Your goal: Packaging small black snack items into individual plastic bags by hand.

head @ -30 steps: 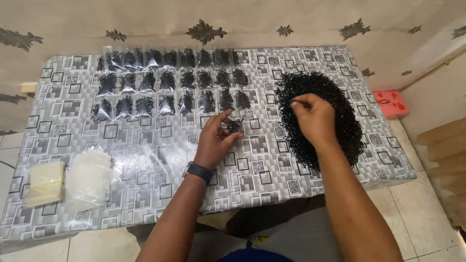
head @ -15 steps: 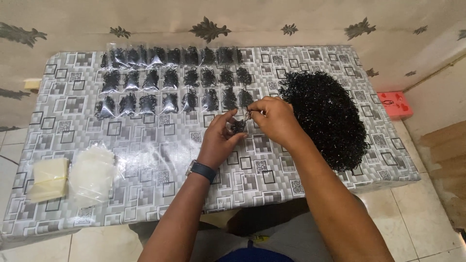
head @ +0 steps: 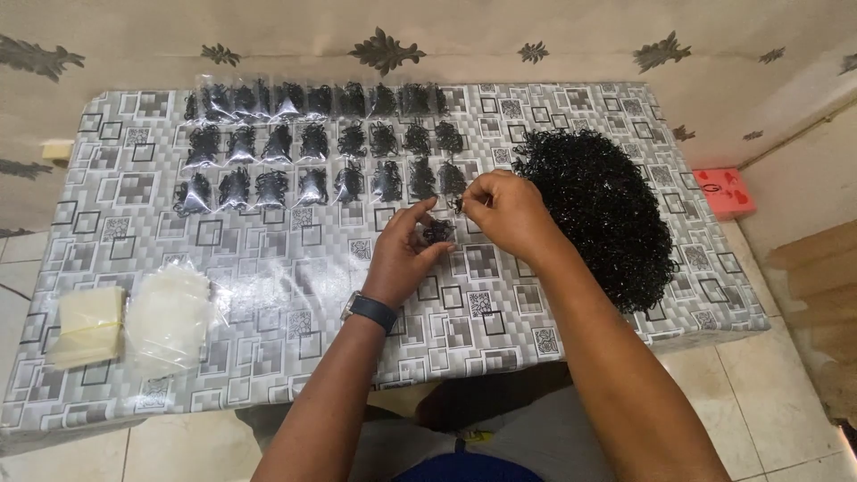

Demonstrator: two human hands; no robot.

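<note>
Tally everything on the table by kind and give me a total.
Filled small clear bags in rows: 24 (3 rows of 8; the top row overlaps, so its count is less sure)
Small bag in the left hand: 1
Heap of black pieces: 1
Pile of empty clear bags: 1
Pale banded stack: 1
Total: 28

Surface (head: 268, 312) in a grey square-patterned cover, loaded with small goods.

Upper left to upper middle of the frame: three rows of filled bags (head: 312, 143), clear with black contents, lying close together. Right of centre: a large heap (head: 598, 210) of small black pieces, reaching toward the right edge. Lower left: a stack of empty bags (head: 170, 317), and just beside it, nearer the left edge, a pale yellowish bundle (head: 87, 326). The surface stands on a tiled floor (head: 777, 384).
</note>
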